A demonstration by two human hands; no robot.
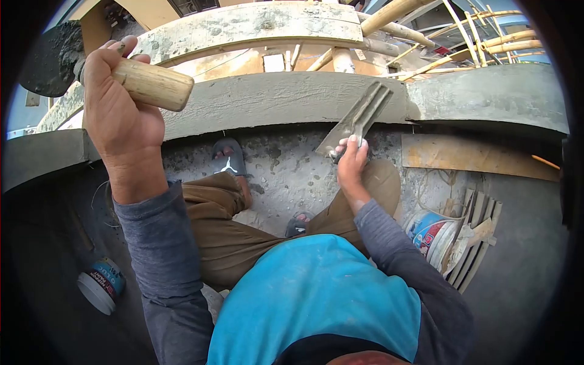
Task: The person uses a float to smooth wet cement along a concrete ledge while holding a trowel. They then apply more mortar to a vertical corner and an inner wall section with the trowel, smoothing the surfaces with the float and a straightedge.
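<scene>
My left hand (115, 103) is raised at the upper left, closed around the round wooden handle (152, 84) of a trowel. Its blade (53, 58) carries a load of wet grey mortar. My right hand (351, 163) grips the lower end of a grooved metal profile tool (358, 118), whose upper end rests against the curved grey cement ledge (274, 100) running across the view. Below my hands are my brown trousers and black sandals (230, 158) on a rough concrete floor.
A white and blue plastic bucket (433, 234) stands at the right beside wooden slats (477, 243). Another small tub (102, 285) lies at the lower left. A plywood board (474, 157) leans under the ledge. Bamboo scaffolding poles (462, 36) rise beyond the ledge.
</scene>
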